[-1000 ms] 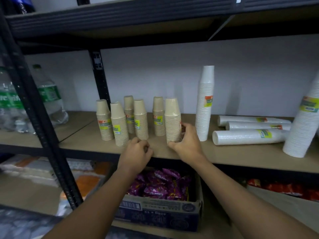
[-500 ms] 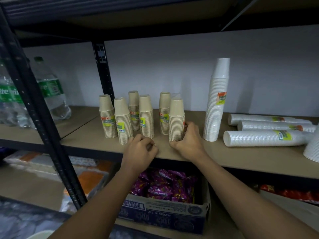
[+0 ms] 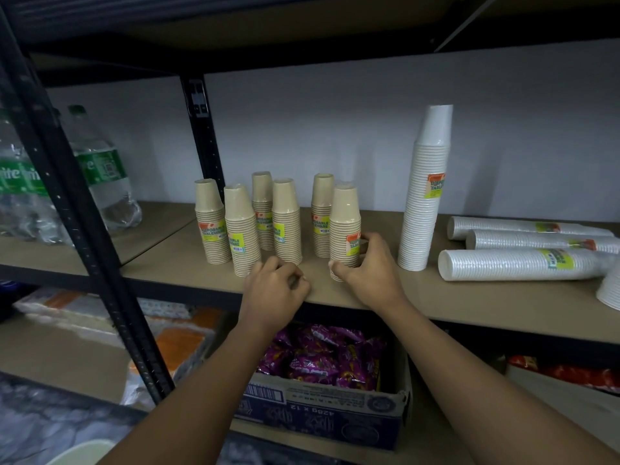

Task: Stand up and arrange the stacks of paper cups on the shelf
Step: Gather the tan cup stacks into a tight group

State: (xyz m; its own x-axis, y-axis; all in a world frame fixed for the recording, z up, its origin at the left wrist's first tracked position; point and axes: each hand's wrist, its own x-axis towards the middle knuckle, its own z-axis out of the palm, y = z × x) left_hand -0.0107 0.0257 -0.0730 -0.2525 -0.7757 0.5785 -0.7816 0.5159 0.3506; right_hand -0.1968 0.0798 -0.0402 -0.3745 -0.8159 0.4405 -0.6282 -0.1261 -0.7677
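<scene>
Several short tan cup stacks stand upright in two rows on the wooden shelf (image 3: pixel 181 266). My right hand (image 3: pixel 367 275) grips the base of the rightmost front tan stack (image 3: pixel 344 226), thumb at its left, fingers round its right side. My left hand (image 3: pixel 273 290) rests curled at the shelf's front edge, just before the second front tan stack (image 3: pixel 241 229), holding nothing. A tall white cup stack (image 3: pixel 424 189) stands upright to the right. Three long white stacks (image 3: pixel 516 263) lie on their sides further right.
A black steel upright (image 3: pixel 77 209) crosses the left foreground, with clear soda bottles (image 3: pixel 100 172) behind it. Below the shelf sits an open carton of purple snack packs (image 3: pixel 322 360). Part of another white stack (image 3: pixel 609 292) shows at the right edge.
The view has shifted slightly; both hands stay at the front tan stacks. My right hand keeps its hold on the rightmost stack, fingers now wrapped further round its right side.
</scene>
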